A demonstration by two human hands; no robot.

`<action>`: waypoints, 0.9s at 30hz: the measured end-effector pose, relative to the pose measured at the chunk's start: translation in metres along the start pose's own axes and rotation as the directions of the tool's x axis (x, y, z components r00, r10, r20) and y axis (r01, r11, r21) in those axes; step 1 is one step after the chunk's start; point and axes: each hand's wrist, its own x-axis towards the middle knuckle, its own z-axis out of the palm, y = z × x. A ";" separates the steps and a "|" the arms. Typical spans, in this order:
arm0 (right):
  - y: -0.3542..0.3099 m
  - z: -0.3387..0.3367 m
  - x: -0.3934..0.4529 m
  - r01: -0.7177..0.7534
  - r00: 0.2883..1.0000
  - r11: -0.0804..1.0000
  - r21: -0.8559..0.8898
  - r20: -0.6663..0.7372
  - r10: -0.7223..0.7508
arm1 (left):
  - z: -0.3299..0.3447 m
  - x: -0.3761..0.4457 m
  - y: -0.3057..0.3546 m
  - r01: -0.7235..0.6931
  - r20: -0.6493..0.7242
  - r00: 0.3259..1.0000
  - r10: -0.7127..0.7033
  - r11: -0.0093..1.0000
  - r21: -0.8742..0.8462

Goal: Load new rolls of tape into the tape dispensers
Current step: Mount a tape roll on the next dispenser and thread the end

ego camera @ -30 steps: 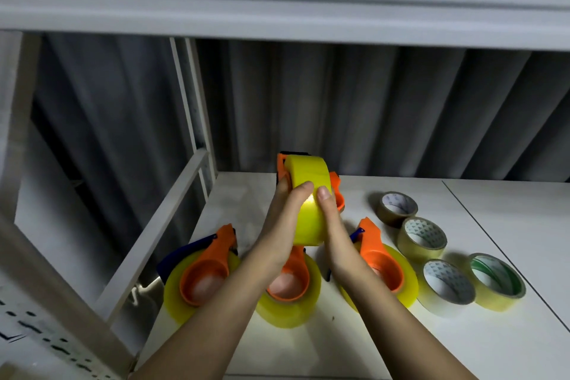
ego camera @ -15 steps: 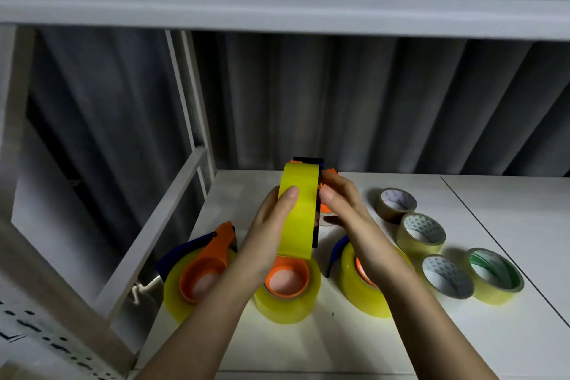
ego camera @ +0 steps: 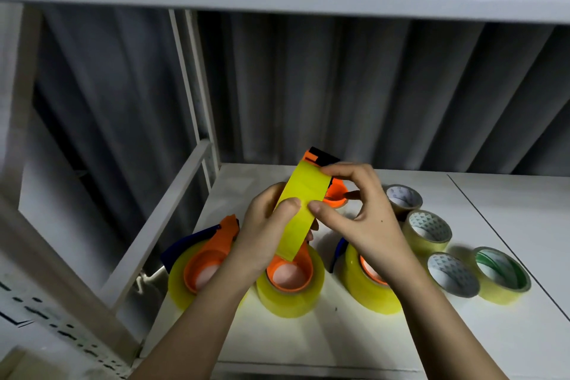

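— Our left hand (ego camera: 265, 234)?
— Its fingers curl round the yellow tape roll (ego camera: 297, 210), thumb on the band.
— And our right hand (ego camera: 361, 210)?
— It pinches the roll's right edge against the orange dispenser (ego camera: 320, 163).
— The roll?
— Held edge-on above the tabletop (ego camera: 493, 188), band tilting up-right.

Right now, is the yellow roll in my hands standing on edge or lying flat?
On edge. The yellow roll shows its outer band to the camera, tilted, held above the table by the left hand and right hand.
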 end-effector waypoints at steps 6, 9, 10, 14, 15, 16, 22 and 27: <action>-0.004 -0.008 0.007 -0.012 0.998 0.999 -0.035 0.064 0.014 | -0.005 0.004 -0.007 -0.080 0.041 0.996 0.079 0.996 0.034; -0.005 -0.013 0.010 -0.021 0.996 0.999 -0.039 0.085 0.024 | -0.007 0.007 -0.009 -0.094 0.038 0.995 0.093 0.994 0.049; -0.004 -0.015 0.011 -0.019 0.996 0.999 -0.042 0.089 0.022 | -0.007 0.007 -0.010 -0.096 0.040 0.995 0.094 0.994 0.049; -0.001 -0.016 0.013 0.019 0.999 0.994 -0.104 0.052 -0.014 | -0.007 0.009 -0.014 -0.082 0.047 0.996 0.079 0.995 0.056; -0.001 -0.015 0.013 0.051 0.998 0.990 -0.135 0.042 -0.046 | -0.007 0.009 -0.014 -0.075 0.048 0.996 0.072 0.996 0.056; -0.001 -0.014 0.012 0.094 0.995 0.981 -0.167 0.035 -0.089 | -0.006 0.009 -0.014 -0.067 0.045 0.997 0.064 0.996 0.053; -0.001 -0.001 0.003 0.167 0.982 0.934 -0.316 -0.030 -0.186 | -0.004 0.011 -0.014 -0.032 -0.002 0.999 0.032 0.997 0.071; 0.002 0.008 0.000 0.168 0.962 0.835 -0.524 -0.096 -0.254 | -0.005 0.013 -0.016 -0.030 -0.027 0.999 0.034 0.988 0.153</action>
